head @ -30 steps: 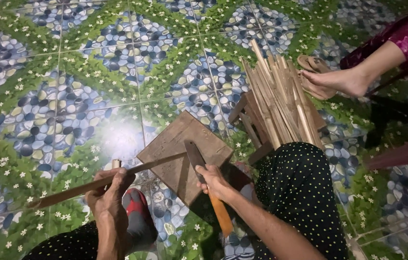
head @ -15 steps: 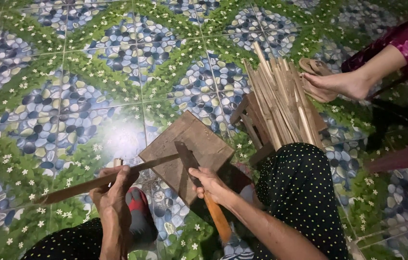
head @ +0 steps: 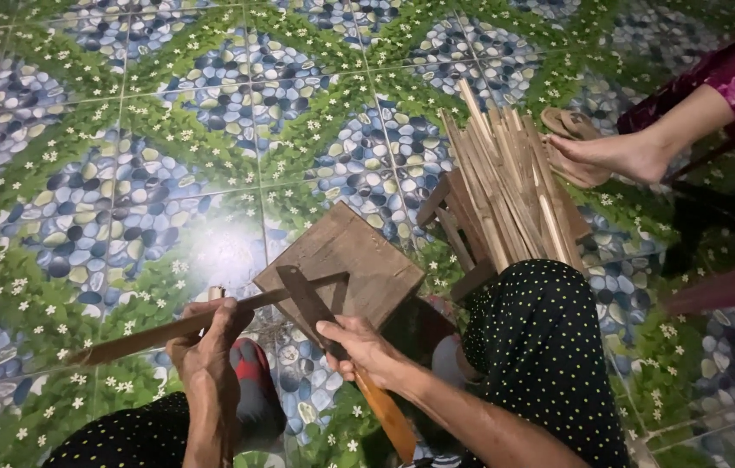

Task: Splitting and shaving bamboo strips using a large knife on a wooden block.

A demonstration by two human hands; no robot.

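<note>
Both hands clamp tight: left hand point(head: 209, 347) fisted around a long bamboo strip point(head: 168, 328), right hand point(head: 363, 347) gripping a knife point(head: 333, 334) laid across the wooden block point(head: 359, 256).

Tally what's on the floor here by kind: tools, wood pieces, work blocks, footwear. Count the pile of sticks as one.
Knives: 1, knife in the right hand
Sticks held: 1, stick in the left hand
Stick piles: 1, pile
Wooden blocks: 1, block
Sandals: 1, sandal; a second cannot be told
Total: 5
</note>
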